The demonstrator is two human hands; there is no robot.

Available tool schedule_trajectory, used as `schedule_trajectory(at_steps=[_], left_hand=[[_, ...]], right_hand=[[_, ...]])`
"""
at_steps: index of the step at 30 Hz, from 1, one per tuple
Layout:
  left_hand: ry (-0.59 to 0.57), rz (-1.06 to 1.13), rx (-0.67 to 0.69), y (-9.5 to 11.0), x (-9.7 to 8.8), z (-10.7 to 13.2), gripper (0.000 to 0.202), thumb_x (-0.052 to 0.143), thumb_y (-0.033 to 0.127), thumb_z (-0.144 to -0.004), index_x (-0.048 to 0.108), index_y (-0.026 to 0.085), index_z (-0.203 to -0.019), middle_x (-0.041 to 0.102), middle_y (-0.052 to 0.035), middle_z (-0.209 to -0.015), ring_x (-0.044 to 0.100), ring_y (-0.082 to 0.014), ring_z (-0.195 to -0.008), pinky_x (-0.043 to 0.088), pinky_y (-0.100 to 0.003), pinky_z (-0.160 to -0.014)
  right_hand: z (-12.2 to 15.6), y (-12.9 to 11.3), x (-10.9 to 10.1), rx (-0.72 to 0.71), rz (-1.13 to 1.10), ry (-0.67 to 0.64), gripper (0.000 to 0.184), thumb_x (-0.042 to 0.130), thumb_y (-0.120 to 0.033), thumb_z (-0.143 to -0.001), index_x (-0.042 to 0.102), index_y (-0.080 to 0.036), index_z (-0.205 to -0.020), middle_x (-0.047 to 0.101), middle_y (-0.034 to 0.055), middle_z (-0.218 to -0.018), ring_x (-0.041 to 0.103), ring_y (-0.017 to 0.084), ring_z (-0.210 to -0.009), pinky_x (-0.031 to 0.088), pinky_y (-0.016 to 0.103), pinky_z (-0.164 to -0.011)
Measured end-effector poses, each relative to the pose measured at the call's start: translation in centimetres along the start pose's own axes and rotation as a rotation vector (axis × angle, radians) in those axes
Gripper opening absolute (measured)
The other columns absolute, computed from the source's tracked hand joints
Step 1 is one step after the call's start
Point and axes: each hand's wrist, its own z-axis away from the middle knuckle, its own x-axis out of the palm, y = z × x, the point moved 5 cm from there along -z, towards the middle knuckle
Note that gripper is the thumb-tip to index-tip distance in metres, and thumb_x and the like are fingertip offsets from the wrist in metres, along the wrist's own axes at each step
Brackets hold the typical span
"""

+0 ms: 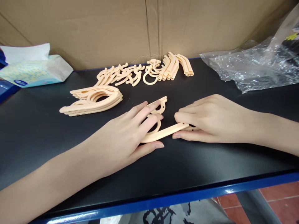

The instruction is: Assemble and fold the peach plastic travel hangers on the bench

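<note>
My left hand (126, 133) lies over a cream plastic folding hanger, its fingers across the curved parts and its thumb along the near side. One straight hanger arm (167, 131) sticks out to the right from under this hand. At that arm's tip, my right hand (210, 119) pinches another cream hanger piece (193, 128) between thumb and bent fingers; most of it is hidden. The two pieces meet or overlap there, but I cannot tell whether they are joined. Beyond my left fingertips shows a rounded hanger end (161, 107) with small holes.
Folded hangers (100, 107) lie stacked at the left. Along the back are loose hook pieces (126, 74) and a row of hanger arms (171, 67). A tissue pack (39, 73) stands at the back left, clear plastic bags (257, 67) at the right. Cardboard (105, 31) rises behind the black table (187, 168).
</note>
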Motion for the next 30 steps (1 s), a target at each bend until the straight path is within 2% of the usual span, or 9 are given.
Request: schedule_trajectory(at_steps=[4, 8, 13, 17, 22, 30], left_hand=[[-0.002, 0.023, -0.016, -0.10, 0.15, 0.08, 0.053, 0.041, 0.050, -0.112, 0.059, 0.009, -0.139, 0.046, -0.0226, -0.165, 0.047, -0.0425, -0.151, 0.047, -0.059, -0.120], [-0.015, 0.017, -0.015, -0.08, 0.22, 0.00, 0.055, 0.039, 0.051, -0.112, 0.058, 0.008, -0.141, 0.045, -0.0227, -0.166, 0.045, -0.0421, -0.152, 0.047, -0.059, -0.121], [-0.009, 0.006, 0.005, 0.15, 0.10, -0.26, 0.054, 0.041, 0.047, -0.112, 0.058, 0.006, -0.142, 0.048, -0.0252, -0.163, 0.046, -0.0426, -0.152, 0.044, -0.060, -0.123], [-0.008, -0.022, 0.014, 0.18, 0.01, -0.25, 0.056, 0.039, 0.047, -0.113, 0.059, 0.004, -0.142, 0.048, -0.0269, -0.162, 0.048, -0.0442, -0.150, 0.047, -0.061, -0.120], [-0.002, -0.027, 0.013, 0.30, -0.04, -0.19, 0.054, 0.040, 0.047, -0.112, 0.059, 0.005, -0.142, 0.050, -0.0252, -0.161, 0.049, -0.0422, -0.150, 0.046, -0.059, -0.122], [-0.003, -0.091, 0.025, 0.51, 0.00, -0.30, 0.057, 0.034, 0.046, -0.113, 0.058, 0.003, -0.142, 0.053, -0.0268, -0.158, 0.054, -0.0447, -0.145, 0.052, -0.060, -0.115]], right_hand=[[0.01, 0.10, 0.02, 0.001, 0.004, 0.041, 0.035, 0.046, -0.046, -0.109, 0.051, -0.022, -0.084, 0.049, -0.0052, -0.065, 0.044, 0.015, -0.053, 0.024, 0.029, -0.053], [0.01, 0.00, 0.09, 0.000, -0.003, 0.046, 0.028, 0.047, -0.041, -0.109, 0.056, -0.020, -0.093, 0.055, -0.0042, -0.067, 0.046, 0.015, -0.053, 0.024, 0.029, -0.053], [-0.05, -0.09, 0.03, 0.033, -0.022, -0.013, 0.021, 0.048, -0.033, -0.107, 0.056, -0.020, -0.092, 0.060, -0.0022, -0.069, 0.047, 0.015, -0.054, 0.023, 0.029, -0.055], [-0.15, -0.04, -0.01, 0.069, -0.018, -0.065, 0.023, 0.048, -0.036, -0.107, 0.057, -0.020, -0.092, 0.063, -0.0001, -0.071, 0.048, 0.015, -0.055, 0.024, 0.029, -0.056], [-0.20, -0.10, -0.01, 0.068, -0.022, -0.065, 0.024, 0.049, -0.037, -0.107, 0.055, -0.020, -0.092, 0.062, -0.0009, -0.071, 0.048, 0.015, -0.055, 0.024, 0.028, -0.056], [-0.29, -0.11, 0.02, 0.078, -0.031, -0.076, 0.021, 0.051, -0.034, -0.107, 0.055, -0.020, -0.092, 0.062, -0.0008, -0.073, 0.048, 0.014, -0.056, 0.023, 0.028, -0.056]])
